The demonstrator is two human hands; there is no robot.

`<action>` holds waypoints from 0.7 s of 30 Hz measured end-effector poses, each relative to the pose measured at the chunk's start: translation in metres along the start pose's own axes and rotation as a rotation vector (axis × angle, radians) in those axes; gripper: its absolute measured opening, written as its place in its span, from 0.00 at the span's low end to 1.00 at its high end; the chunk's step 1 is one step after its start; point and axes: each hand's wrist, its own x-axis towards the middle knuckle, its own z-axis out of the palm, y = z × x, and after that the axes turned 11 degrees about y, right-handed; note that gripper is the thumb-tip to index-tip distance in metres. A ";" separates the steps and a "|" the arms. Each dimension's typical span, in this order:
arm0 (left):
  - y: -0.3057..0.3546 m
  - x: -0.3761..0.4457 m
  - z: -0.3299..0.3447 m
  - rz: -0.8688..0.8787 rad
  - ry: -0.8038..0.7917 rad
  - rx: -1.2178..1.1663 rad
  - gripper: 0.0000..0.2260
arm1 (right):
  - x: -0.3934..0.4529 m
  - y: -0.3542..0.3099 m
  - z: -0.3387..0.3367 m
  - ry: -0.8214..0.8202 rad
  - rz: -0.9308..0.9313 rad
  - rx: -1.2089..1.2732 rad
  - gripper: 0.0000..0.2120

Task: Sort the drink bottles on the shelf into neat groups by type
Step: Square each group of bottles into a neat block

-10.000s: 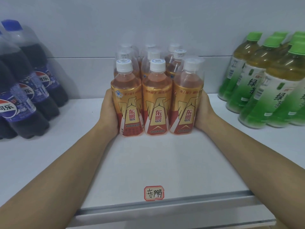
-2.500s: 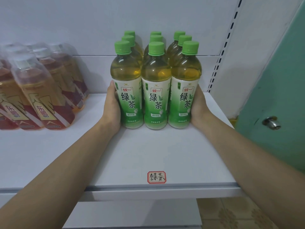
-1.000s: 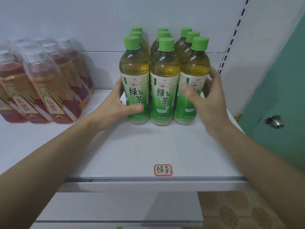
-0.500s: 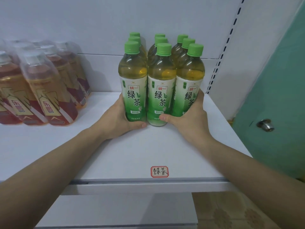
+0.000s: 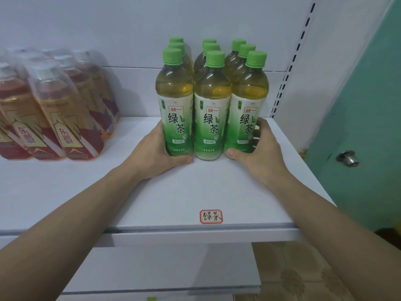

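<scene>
Fingers curl round outer front bottles: left hand [image 5: 156,152] and right hand [image 5: 259,148] squeeze block of green-capped clear plastic tea bottles [image 5: 211,101] on white shelf [image 5: 173,198], behind red-bordered label sticker [image 5: 211,216]. Risk: uneven push tips tall bottles, breaks rows.

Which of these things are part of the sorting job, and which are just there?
Part of the job:
green tea bottles, gripped at the base by the left hand and right hand
orange drink bottles
shelf
red-bordered label

Just there:
teal door
door knob
tiled floor
</scene>
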 end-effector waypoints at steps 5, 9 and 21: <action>-0.002 0.002 0.002 0.007 0.009 0.024 0.45 | -0.001 0.000 0.005 0.024 -0.021 -0.019 0.38; -0.003 0.002 0.003 -0.002 0.002 0.024 0.45 | -0.004 -0.002 0.005 0.036 -0.045 -0.035 0.40; 0.011 -0.003 -0.006 -0.016 -0.005 0.089 0.45 | -0.010 -0.016 0.003 0.018 0.006 -0.063 0.42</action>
